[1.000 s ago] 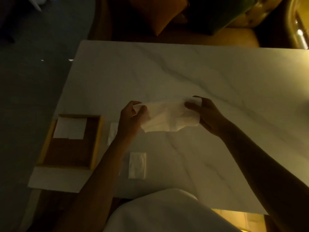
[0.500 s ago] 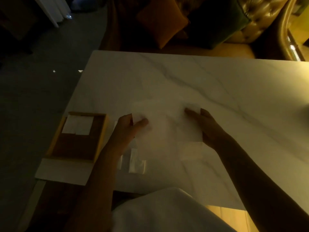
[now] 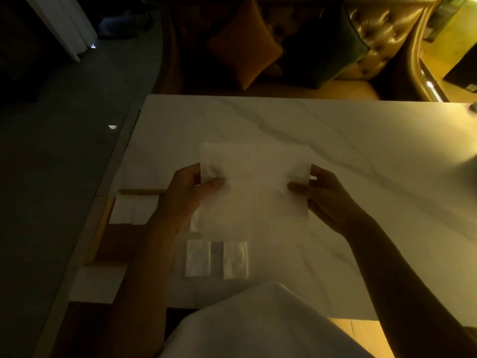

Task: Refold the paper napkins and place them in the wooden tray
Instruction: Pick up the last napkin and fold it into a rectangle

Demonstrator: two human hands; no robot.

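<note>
While dim light blurs detail, both hands (image 3: 258, 195) pinching an apparently unfolded napkin (image 3: 254, 184), above marble table (image 3: 335, 140).

Thin matt paper napkin (image 3: 254, 182), smooth veined marble table (image 3: 335, 140), wooden tray (image 3: 103, 223).

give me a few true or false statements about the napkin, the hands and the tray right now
1. Both hands grip the open napkin, left hand on one side, right hand on the other. True.
2. The wooden tray holds nothing. False: a folded white napkin lies in it.
3. The tray sits on the person's right. False: it is on the left, near the table edge.
4. Two small folded napkins lie on the table near the person. True.
</note>
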